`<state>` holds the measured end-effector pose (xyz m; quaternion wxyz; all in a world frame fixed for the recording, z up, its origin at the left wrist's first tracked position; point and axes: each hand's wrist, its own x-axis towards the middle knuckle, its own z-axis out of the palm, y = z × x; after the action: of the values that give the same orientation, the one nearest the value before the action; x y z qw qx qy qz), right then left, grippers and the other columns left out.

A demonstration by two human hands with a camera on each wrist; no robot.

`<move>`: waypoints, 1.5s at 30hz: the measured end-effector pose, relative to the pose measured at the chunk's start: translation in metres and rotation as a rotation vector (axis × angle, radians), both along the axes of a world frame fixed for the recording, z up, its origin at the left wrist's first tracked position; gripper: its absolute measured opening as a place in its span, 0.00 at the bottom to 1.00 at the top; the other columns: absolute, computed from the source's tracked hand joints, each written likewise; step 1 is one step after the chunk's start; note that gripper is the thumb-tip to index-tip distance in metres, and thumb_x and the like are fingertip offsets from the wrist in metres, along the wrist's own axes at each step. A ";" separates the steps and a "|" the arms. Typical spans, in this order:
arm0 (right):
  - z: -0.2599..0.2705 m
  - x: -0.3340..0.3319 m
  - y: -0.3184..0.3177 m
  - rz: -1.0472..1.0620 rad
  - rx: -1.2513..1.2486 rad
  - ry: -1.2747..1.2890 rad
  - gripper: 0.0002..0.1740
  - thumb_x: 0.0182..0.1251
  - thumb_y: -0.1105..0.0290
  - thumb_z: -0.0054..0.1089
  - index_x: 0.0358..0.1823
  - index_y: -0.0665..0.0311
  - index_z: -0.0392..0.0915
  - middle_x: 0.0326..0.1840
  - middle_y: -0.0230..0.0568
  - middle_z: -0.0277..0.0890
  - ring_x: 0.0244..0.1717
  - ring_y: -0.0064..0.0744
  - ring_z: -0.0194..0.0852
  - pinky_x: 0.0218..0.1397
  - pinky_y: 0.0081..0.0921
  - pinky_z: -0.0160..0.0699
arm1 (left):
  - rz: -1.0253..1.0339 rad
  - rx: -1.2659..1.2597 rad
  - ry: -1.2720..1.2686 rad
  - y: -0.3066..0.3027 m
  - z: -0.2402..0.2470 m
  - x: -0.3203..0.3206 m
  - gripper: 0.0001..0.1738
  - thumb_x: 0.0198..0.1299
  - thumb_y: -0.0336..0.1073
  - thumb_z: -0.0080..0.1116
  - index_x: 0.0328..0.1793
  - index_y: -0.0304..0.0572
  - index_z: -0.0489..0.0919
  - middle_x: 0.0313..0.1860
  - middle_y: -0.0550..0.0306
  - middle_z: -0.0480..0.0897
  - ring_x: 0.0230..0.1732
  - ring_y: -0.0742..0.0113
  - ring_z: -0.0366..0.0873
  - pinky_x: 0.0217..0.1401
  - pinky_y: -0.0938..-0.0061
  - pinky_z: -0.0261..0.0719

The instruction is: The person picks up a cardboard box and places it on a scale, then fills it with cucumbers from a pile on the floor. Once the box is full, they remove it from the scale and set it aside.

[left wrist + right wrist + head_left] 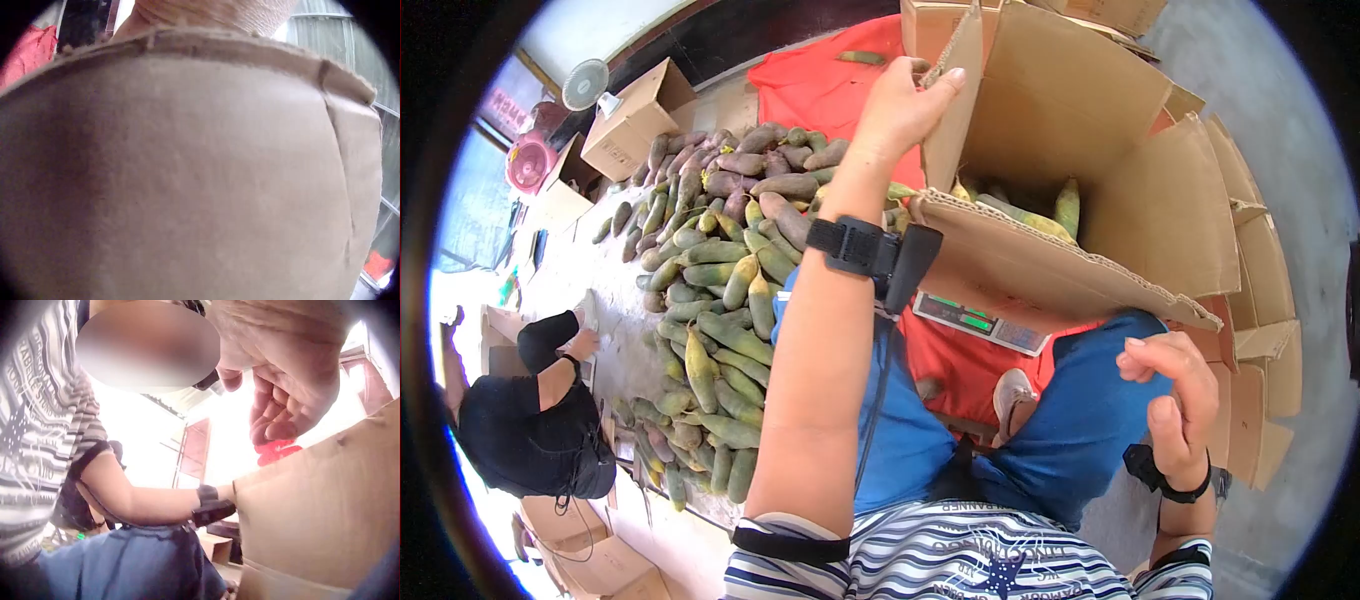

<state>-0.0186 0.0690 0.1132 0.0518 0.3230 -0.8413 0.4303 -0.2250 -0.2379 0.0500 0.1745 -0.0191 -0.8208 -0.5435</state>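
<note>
Seated person, blue trousers [905,400], striped shirt [1000,560], working over an open cardboard box [1165,200]. The box stands in front of the knees, flaps up or splayed.

Left hand [905,108] at the upper edge of the box's left flap [952,130], thumb and fingers pinching the cardboard. The left wrist view is nearly all brown board, with skin showing beyond its rim.

Right hand [1178,388] raised above the right knee, near the corner of the near flap [1050,262]; fingers loosely bent, nothing in them.

Inside the box: several long green and yellowish vegetables [1067,208], partly hidden by the near flap. A scale [982,325] with lit green displays shows below that flap; whether the box rests on it, I cannot tell.

Big heap of similar vegetables [715,270] to the left, red cloth [825,75] behind. Far left, another person [540,435] in black.
</note>
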 end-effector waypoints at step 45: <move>0.016 -0.011 -0.114 0.317 -0.379 -1.286 0.51 0.69 0.31 0.21 0.76 0.71 0.43 0.79 0.52 0.44 0.78 0.44 0.44 0.78 0.39 0.41 | -0.309 1.048 -0.133 -0.022 0.018 0.039 0.64 0.56 0.80 0.31 0.77 0.25 0.38 0.79 0.32 0.36 0.81 0.48 0.33 0.79 0.53 0.31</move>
<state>-0.0294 -0.0452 0.1290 -0.4655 0.1081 -0.5577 0.6787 -0.1862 -0.2595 0.0676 0.0266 -0.0158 -0.4372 -0.8988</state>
